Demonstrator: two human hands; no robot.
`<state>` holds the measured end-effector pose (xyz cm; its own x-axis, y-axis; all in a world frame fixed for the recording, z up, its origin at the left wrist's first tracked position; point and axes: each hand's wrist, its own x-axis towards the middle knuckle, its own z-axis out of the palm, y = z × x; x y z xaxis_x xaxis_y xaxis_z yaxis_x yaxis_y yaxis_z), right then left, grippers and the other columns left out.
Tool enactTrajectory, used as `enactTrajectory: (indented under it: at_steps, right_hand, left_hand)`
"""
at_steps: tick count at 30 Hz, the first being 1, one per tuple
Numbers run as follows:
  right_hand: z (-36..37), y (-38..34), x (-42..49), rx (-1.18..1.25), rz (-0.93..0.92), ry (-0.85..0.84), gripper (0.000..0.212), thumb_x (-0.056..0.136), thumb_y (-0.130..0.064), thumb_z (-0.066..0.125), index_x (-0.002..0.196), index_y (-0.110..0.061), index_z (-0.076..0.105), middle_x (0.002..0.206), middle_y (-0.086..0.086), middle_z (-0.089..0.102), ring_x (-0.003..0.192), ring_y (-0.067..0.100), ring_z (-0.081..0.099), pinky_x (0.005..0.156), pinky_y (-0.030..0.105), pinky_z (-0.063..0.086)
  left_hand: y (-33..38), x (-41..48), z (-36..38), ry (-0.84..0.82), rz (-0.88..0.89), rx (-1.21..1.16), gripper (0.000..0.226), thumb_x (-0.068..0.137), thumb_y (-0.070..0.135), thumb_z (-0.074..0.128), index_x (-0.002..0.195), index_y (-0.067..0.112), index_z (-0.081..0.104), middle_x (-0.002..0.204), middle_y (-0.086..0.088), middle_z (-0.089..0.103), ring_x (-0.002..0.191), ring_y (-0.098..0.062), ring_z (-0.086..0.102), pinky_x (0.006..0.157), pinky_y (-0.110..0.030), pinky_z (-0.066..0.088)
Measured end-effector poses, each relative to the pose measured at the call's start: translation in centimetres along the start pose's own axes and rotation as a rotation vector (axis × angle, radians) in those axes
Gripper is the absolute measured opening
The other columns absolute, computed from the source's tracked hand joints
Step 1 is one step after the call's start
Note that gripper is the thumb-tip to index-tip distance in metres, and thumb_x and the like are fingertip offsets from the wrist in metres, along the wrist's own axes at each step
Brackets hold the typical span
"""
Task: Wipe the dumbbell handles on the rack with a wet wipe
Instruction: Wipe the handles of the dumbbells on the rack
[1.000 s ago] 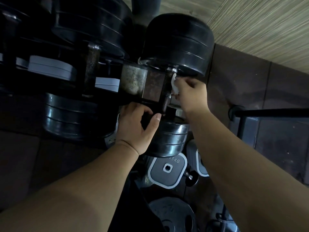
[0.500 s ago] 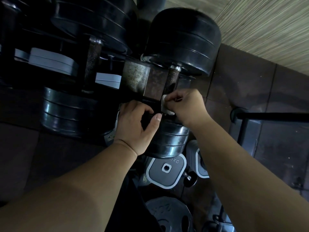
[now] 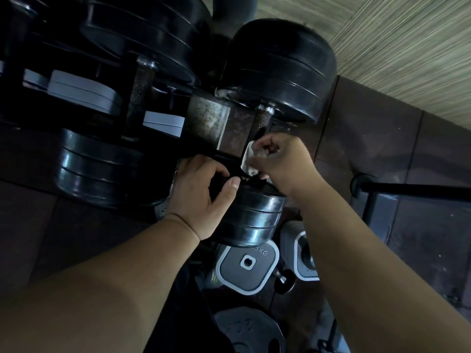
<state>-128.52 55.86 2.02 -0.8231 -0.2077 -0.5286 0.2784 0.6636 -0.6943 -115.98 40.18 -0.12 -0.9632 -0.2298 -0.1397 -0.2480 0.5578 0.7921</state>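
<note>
Wiping the dumbbell handle with the wet wipe.

Your right hand is closed around the wipe, pressed on the handle's lower end (at 12 o'clock from the near weight head). Your left hand, at 9 o'clock from the right hand, grips that head's top edge, fingers curled, thumb across.

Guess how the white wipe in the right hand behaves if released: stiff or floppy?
Likely floppy: the wet wipe is crumpled and folds around the dumbbell handle under the right hand. Probably very light, pinched by fingers alone. Being wet, it may cling to the metal rather than drop.
</note>
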Motion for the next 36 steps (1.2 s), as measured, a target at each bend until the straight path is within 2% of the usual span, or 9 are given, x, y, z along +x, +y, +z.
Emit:
enactTrajectory:
  at_steps: [7,11,14,19,24,26,29,33,36]
  right_hand:
    - [-0.8,-1.2,2.0,0.29,0.06,0.293,0.012,0.09,-0.003,0.07,0.091,-0.014,0.075,0.084,0.004,0.074,0.06,0.019,0.069,0.067,0.031,0.062]
    - [0.0,-0.3,0.7,0.31,0.064,0.125,0.014,0.09,0.002,0.066,0.089,-0.012,0.067,0.07,-0.002,0.065,0.053,0.018,0.065,0.058,0.034,0.06]
    - [0.2,0.8,-0.7,0.115,0.045,-0.039,0.018,0.085,0.002,0.074,0.083,-0.014,0.067,0.068,-0.001,0.064,0.052,0.014,0.06,0.053,0.028,0.053]
    - [0.1,-0.2,0.3,0.076,-0.036,0.176,0.013,0.084,-0.014,0.077,0.08,-0.026,0.075,0.076,0.0,0.073,0.066,0.023,0.07,0.074,0.046,0.062]
    - [0.3,-1.2,1.4,-0.09,-0.24,0.357,0.017,0.085,-0.011,0.071,0.096,-0.019,0.081,0.085,-0.009,0.07,0.084,0.018,0.07,0.081,0.02,0.054]
    - [0.6,-0.8,0.6,-0.233,-0.39,0.324,0.017,0.081,-0.004,0.071,0.087,-0.016,0.081,0.077,-0.013,0.058,0.078,0.015,0.062,0.07,0.003,0.038]
    - [0.6,-0.3,-0.5,-0.339,-0.441,0.122,0.014,0.082,-0.004,0.076,0.09,-0.013,0.081,0.086,-0.006,0.053,0.08,0.009,0.053,0.071,-0.003,0.033]
    - [-0.8,-0.5,0.0,-0.401,-0.451,-0.05,0.015,0.09,-0.015,0.074,0.103,-0.02,0.079,0.108,-0.001,0.052,0.082,0.002,0.051,0.075,0.007,0.04]
    - [-1.1,-1.3,0.8,-0.471,-0.535,0.019,0.028,0.086,-0.005,0.072,0.112,-0.015,0.074,0.108,0.003,0.059,0.088,0.014,0.06,0.077,0.014,0.048]
  left_hand:
    - [-0.1,0.0,0.0,-0.003,-0.013,-0.004,0.045,0.091,0.058,0.048,0.095,0.018,0.068,0.098,0.001,0.062,0.1,-0.023,0.053,0.084,-0.041,0.045]
    - [-0.1,0.0,0.0,-0.001,-0.008,0.0,0.045,0.091,0.058,0.048,0.095,0.017,0.068,0.097,0.0,0.062,0.098,-0.024,0.053,0.084,-0.039,0.044]
    - [-0.1,0.0,0.1,0.011,0.003,0.003,0.044,0.092,0.056,0.049,0.094,0.017,0.068,0.096,0.0,0.062,0.096,-0.025,0.054,0.085,-0.04,0.043]
    - [0.0,-0.1,0.1,0.01,0.003,0.0,0.045,0.092,0.057,0.048,0.094,0.016,0.068,0.097,0.0,0.062,0.097,-0.024,0.053,0.083,-0.038,0.043]
    - [-0.2,0.0,0.1,0.019,0.018,0.009,0.045,0.092,0.056,0.048,0.095,0.016,0.068,0.097,0.001,0.062,0.097,-0.023,0.053,0.082,-0.036,0.042]
    - [-0.2,0.0,0.1,0.018,0.016,0.009,0.045,0.092,0.056,0.049,0.095,0.016,0.068,0.097,0.0,0.062,0.098,-0.024,0.053,0.083,-0.035,0.042]
    - [-0.2,0.0,0.1,0.021,0.005,0.009,0.044,0.091,0.056,0.049,0.094,0.017,0.069,0.098,0.001,0.062,0.098,-0.025,0.053,0.084,-0.033,0.04]
    - [-0.1,0.0,0.0,0.0,-0.007,0.021,0.045,0.091,0.059,0.048,0.094,0.019,0.068,0.098,0.002,0.061,0.099,-0.025,0.053,0.086,-0.032,0.038]
    - [-0.2,0.0,0.0,0.013,-0.007,0.014,0.044,0.09,0.059,0.048,0.093,0.02,0.068,0.097,0.003,0.06,0.098,-0.025,0.053,0.086,-0.036,0.041]
